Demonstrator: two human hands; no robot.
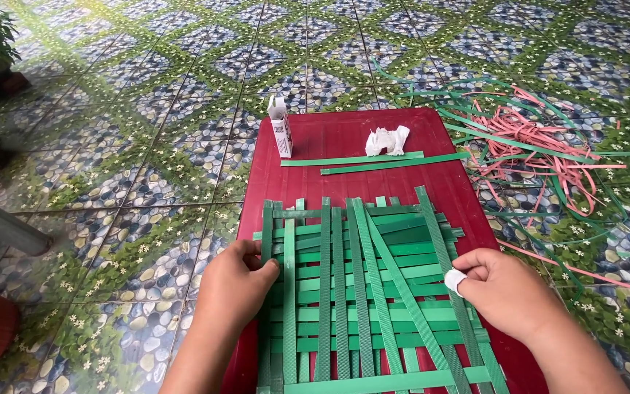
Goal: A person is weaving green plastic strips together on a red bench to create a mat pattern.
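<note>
A flat, loosely woven mat of glossy green plastic strapping (362,292) is lying on a smooth dark red surface (344,138), its ribbed bands crossing over and under one another, a few running on a slant. The left hand (238,288) is curling over the mat's left edge, its fingers pinching one upright strip there. The right hand (501,288) is resting on the mat's right edge with the fingers folded in and pressing on a slanted strip; one fingertip is wrapped in white tape. Beyond the weave, two loose green strips (370,162) are lying nearly parallel across the red surface, with a crumpled white tissue (388,140) just behind them and a small white carton (280,125) standing upright to the left. On the floor to the right, a tangled heap of pink and green strapping (534,142) is sprawling over the tiled floor (154,138), which is patterned with blue pebbles and green lattice.
</note>
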